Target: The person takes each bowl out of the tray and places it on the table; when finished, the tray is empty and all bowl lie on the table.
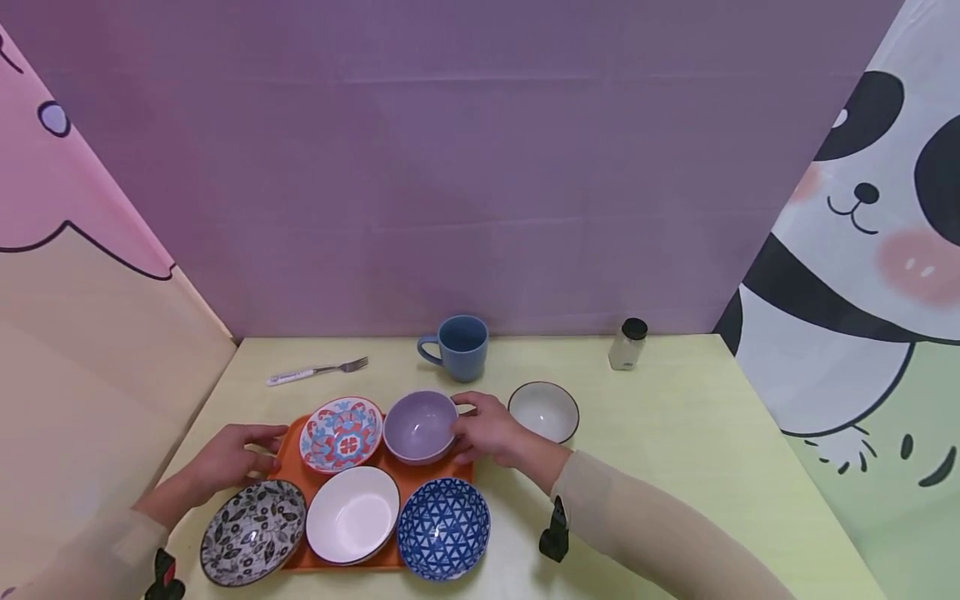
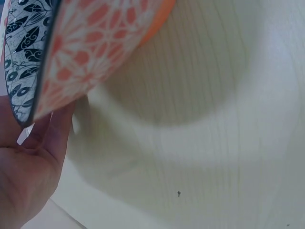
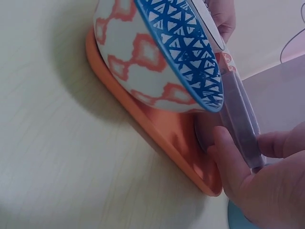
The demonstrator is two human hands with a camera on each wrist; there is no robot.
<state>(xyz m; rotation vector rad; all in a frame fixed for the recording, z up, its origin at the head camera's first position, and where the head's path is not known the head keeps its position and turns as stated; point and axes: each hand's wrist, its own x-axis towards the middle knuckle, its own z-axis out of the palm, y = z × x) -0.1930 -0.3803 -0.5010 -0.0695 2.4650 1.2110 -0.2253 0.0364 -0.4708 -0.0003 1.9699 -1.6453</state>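
Plain purple backdrop (image 1: 480,167) behind me, cartoon panda (image 1: 862,200) on the right-hand wall, and a pale wood-grain table (image 1: 675,417) in front. My right grip (image 1: 491,429) is at the right side of a round purple bowl (image 1: 420,427), fingers at the rim and spread apart; honestly can't tell if I'm pinching it or just touching. That bowl sits at the back right of an orange tray (image 1: 288,454). My left grip (image 1: 228,457) is by the tray's left edge, thumb and fingers parted, nothing held.

Also on the tray: a red-and-blue floral round dish (image 1: 341,435) back left, a white dark-rimmed bowl (image 1: 352,515) front middle, a blue-and-white triangle-pattern bowl (image 1: 444,529) front right, and a black-and-white leaf-pattern bowl (image 1: 253,533) tilted over the front left corner. Past those there's a white-handled fork (image 1: 318,371), a blue mug (image 1: 462,350), a black-lidded clear jar (image 1: 628,346), plus a dark-rimmed off-white bowl (image 1: 543,412) just beyond my right wrist.
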